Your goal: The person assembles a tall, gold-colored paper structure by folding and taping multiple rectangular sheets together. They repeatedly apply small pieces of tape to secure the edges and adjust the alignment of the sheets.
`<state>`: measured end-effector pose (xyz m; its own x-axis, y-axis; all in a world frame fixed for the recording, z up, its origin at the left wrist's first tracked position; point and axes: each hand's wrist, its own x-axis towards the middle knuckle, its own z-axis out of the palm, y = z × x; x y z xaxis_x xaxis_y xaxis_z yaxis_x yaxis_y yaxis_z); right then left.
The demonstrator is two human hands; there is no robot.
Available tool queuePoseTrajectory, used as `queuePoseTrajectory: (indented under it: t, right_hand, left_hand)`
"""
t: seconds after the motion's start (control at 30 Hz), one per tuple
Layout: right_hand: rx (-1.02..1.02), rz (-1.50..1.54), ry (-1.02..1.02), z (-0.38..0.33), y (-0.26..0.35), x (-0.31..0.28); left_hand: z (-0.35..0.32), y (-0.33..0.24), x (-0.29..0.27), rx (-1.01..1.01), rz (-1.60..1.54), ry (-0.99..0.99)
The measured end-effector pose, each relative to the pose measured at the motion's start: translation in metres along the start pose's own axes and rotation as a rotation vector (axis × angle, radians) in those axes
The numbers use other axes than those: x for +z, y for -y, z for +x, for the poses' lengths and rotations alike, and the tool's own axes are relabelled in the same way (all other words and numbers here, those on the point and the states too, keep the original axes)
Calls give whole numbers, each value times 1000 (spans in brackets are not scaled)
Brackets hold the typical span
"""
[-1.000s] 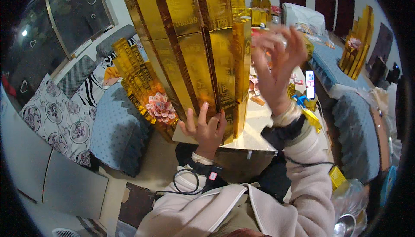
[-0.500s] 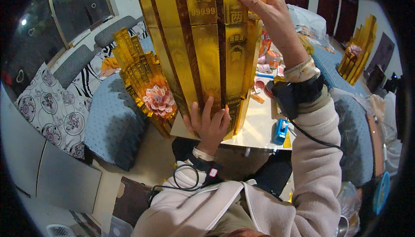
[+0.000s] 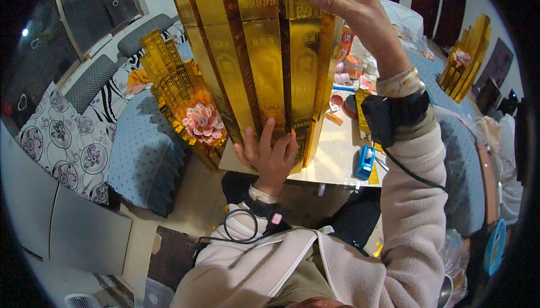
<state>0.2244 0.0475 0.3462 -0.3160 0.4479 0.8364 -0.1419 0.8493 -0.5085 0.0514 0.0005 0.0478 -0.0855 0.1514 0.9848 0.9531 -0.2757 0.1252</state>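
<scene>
Gold tower (image 3: 264, 66), one, tall, of shiny boxes: on the table (image 3: 337, 153), between the hands, its top beyond the upper picture edge.
Left hand (image 3: 270, 153): fingers spread, laid against the tower's lower front.
Right hand (image 3: 363, 13): at the tower's upper right, thumb against the front face; other fingers partly cut off, so whether it pinches cannot be told.
Edges: tower base near the table's front edge; table's left corner just beside it.
Room: bare tabletop right of the base, as far as a blue tape dispenser (image 3: 364, 162). Left, a paper flower (image 3: 202, 123) shows near the tower.
</scene>
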Motion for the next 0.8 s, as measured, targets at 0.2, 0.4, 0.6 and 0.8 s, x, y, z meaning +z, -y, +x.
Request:
queuePoseTrajectory:
  t: [0.2, 0.4, 0.6, 0.8]
  right_hand:
    - [-47, 50, 57, -1, -2, -2]
    - [7, -39, -6, -8, -3, -5]
    - [-487, -572, -434, -94, -35, 14]
    - [-268, -532, -354, -212, -84, 59]
  left_hand:
    - [0, 0, 1, -8, -6, 2]
    - [2, -2, -2, -18, 1, 25]
    - [4, -1, 0, 10, 52, -12]
    - [3, -2, 1, 2, 53, -17]
